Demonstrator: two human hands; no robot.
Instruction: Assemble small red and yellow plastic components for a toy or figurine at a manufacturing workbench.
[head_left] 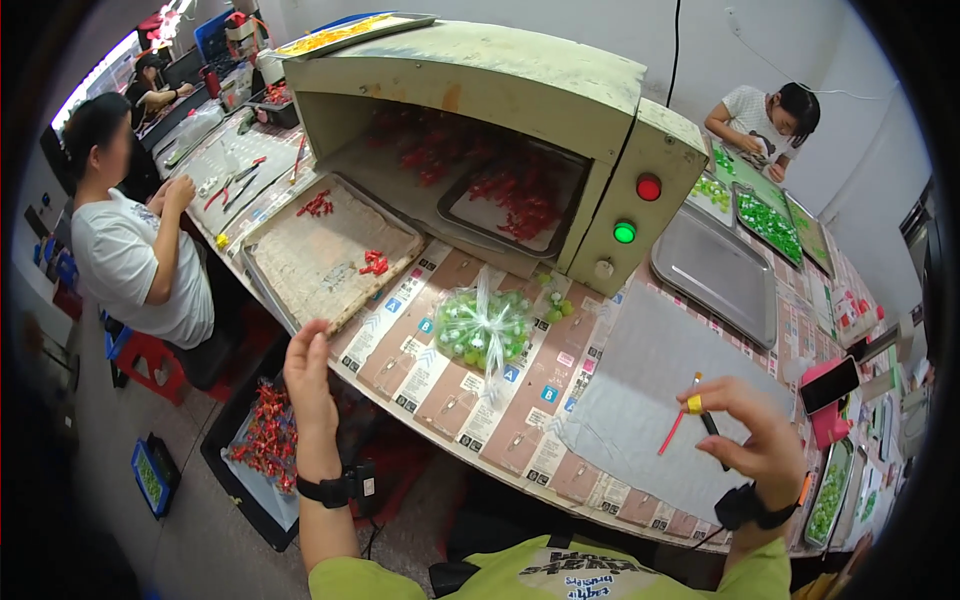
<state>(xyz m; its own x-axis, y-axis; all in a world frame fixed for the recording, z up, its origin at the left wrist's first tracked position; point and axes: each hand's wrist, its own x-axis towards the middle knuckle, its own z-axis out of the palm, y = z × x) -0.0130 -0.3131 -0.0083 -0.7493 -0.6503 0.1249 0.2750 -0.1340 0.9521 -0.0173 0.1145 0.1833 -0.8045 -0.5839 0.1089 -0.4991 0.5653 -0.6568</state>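
Clusters of red pieces (374,262) are lying on lined tray (318,258), more already sitting inside oven (470,72) — left hand (309,375) at tray corner, grip unclear; right hand (757,432), fingers apart.

Left grip (309,375) raised, seemingly loose, right grip (762,437) curved, thumb (727,455) spread

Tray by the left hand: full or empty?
Nearly empty: the tray beside the left hand shows mostly bare surface, with two small groups of red pieces on it.
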